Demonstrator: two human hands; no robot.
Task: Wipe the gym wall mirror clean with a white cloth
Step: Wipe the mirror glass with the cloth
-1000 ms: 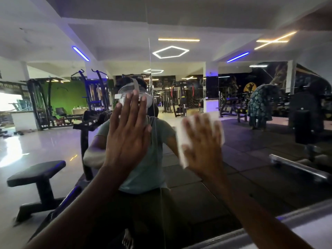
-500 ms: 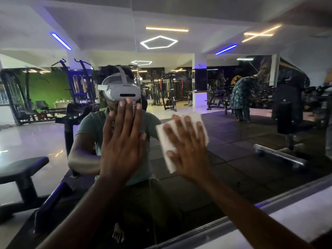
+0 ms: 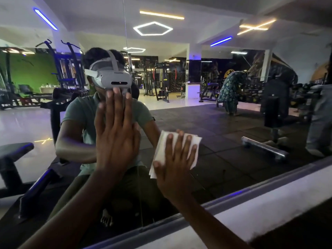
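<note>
A: Listing left to right, hidden items first. One black bench (image 3: pixel 12 155), cut off by the left edge. One left hand (image 3: pixel 116 141), laid flat on the mirror (image 3: pixel 233 141), fingers straight and close together; it covers the lower face and chest of the one reflected person wearing a white headset (image 3: pixel 111 78).

B: Cloths?

A: One white cloth (image 3: pixel 163 150), folded, low on the glass just right of the left hand. Its middle is hidden under one right hand (image 3: pixel 176 162), fingers straight and slightly spread, pressing it to the mirror; only the cloth's edges and corners show.

B: Further right?

A: One reflected figure in a patterned garment (image 3: pixel 231 90), bent over, detail too dim to read. One metal bar (image 3: pixel 264 150) on the dark floor. Dark machines at far right, blurred, count uncertain.

B: Below?

A: One white ledge (image 3: pixel 269 209) under the mirror's lower frame, both forearms crossing it.
</note>
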